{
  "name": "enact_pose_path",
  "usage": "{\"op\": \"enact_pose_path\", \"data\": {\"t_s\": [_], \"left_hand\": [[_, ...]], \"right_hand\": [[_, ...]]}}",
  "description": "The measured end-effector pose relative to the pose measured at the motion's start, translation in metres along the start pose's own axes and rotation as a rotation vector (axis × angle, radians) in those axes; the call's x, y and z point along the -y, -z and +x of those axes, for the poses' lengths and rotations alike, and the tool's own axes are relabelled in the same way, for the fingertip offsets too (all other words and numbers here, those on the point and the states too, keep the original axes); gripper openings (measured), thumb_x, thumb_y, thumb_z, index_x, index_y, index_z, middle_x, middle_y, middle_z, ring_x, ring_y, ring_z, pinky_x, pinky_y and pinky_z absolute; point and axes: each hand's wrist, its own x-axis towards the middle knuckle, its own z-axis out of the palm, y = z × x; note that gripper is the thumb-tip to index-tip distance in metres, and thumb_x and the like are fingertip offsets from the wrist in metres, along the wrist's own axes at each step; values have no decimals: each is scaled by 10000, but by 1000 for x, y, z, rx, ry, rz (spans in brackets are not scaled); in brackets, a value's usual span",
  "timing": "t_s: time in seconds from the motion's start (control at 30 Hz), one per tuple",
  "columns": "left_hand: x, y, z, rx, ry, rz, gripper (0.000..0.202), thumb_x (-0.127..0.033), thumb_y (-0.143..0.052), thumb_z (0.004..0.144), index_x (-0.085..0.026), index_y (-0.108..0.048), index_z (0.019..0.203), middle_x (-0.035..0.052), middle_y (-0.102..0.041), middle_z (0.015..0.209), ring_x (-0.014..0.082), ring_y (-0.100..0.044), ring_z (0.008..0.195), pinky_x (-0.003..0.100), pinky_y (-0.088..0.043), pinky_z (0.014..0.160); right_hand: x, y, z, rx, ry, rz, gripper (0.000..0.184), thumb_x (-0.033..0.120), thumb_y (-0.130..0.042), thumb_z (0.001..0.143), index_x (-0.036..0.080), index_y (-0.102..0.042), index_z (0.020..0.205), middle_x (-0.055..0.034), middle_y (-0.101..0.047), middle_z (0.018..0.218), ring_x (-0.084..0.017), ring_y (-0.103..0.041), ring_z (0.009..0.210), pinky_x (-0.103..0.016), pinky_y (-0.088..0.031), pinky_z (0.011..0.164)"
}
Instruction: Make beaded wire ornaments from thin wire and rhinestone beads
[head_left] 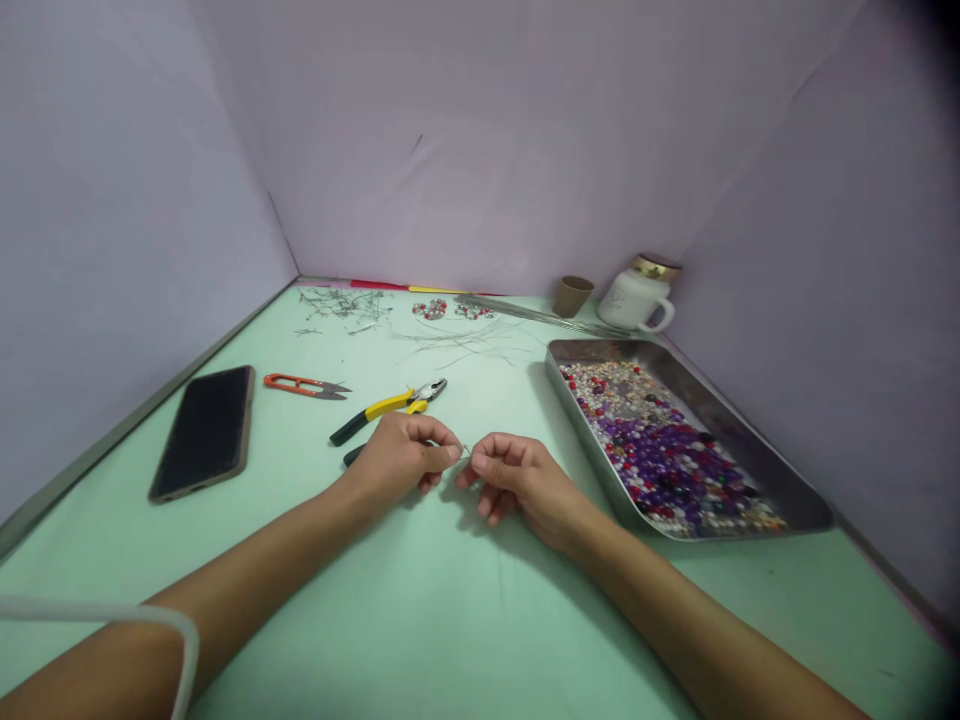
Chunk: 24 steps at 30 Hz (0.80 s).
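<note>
My left hand (407,452) and my right hand (523,482) meet near the middle of the table, fingertips almost touching. A short piece of thin wire (466,451) shows between them, pinched by thumb and forefinger on each side; its ends are hidden in the fingers. The other fingers of my right hand are loosely curled. Just beyond my left hand lie pliers (390,404) with yellow and black handles, one handle partly covered by that hand. To the right of my right hand stands a metal tray (600,470) holding many loose purple, red, white and gold beads.
On the left lie a phone (206,432) and orange thread snips (306,386). Toward the back are tangled wire pieces (345,305), loose wires (461,340), two beaded pieces (430,310), a bundle of long wires (547,316), a brown cup (574,297) and a white lidded mug (634,298).
</note>
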Motion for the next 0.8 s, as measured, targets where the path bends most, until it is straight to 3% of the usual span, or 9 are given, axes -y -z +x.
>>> {"op": "enact_pose_path", "data": {"t_s": [0.13, 0.23, 0.47, 0.8], "left_hand": [[-3, 8, 3, 40, -14, -28, 114, -245, -556, 672, -132, -571, 674, -41, -465, 445, 73, -416, 424, 193, -342, 413], [-5, 11, 2, 28, -95, 85, 112, -212, -559, 670, -145, -571, 758, -56, -454, 457, 72, -413, 432, 198, -353, 434], [-5, 13, 0, 89, -500, 355, 115, -134, -537, 679, -145, -622, 757, 28, -560, 762, 94, -484, 600, 220, -411, 569], [-6, 20, -2, 225, -670, 502, 144, -119, -467, 748, -152, -593, 686, 47, -587, 706, 143, -540, 718, 254, -429, 684]], "right_hand": [[1, 3, 1, 22, -8, -10, 223, 339, -625, 693, 153, -503, 682, 0, -626, 626, -42, -477, 339, -155, -398, 324], [1, 5, 2, 26, -24, -7, 214, 333, -619, 702, 153, -502, 690, -5, -632, 650, -40, -479, 347, -152, -403, 326], [1, 5, 0, 60, -28, 64, 206, 338, -614, 705, 156, -517, 703, -13, -634, 665, -45, -488, 366, -153, -409, 336], [2, 4, -2, 142, -46, 102, 179, 280, -639, 675, 156, -510, 667, -15, -623, 646, -75, -543, 417, -179, -448, 382]]}}
